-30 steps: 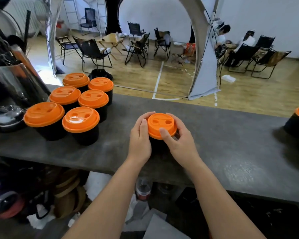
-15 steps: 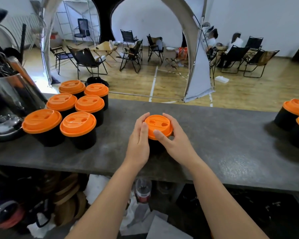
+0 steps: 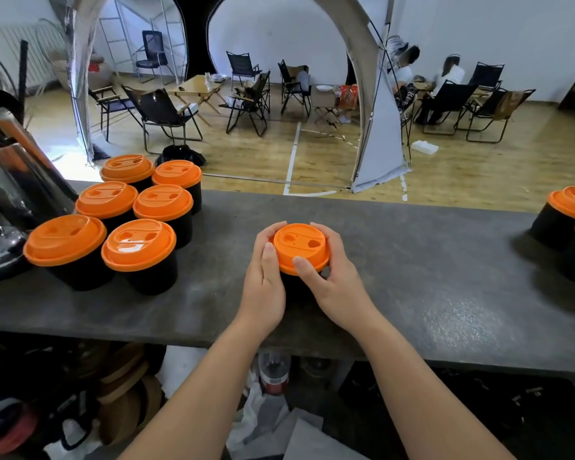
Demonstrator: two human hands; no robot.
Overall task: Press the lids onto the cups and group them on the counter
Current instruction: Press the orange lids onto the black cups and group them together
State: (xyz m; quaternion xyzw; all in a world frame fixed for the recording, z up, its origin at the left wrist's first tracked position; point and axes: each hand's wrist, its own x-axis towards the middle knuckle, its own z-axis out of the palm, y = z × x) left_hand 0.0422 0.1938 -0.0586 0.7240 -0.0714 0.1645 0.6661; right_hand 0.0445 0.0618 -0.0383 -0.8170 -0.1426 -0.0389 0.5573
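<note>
We are pressing an orange lid (image 3: 300,245) onto a black cup (image 3: 291,287) at mid-counter (image 3: 412,260). Our left hand (image 3: 264,282) and right hand (image 3: 334,280) both curl around the lid's rim, thumbs on its near edge. Next, we judge, the cup slides left to join the 6 lidded cups (image 3: 140,244); 2 more (image 3: 568,210) stand at far right.

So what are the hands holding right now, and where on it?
Both the left hand and right hand grip the round orange plastic lid at its rim, on a black cup.
</note>
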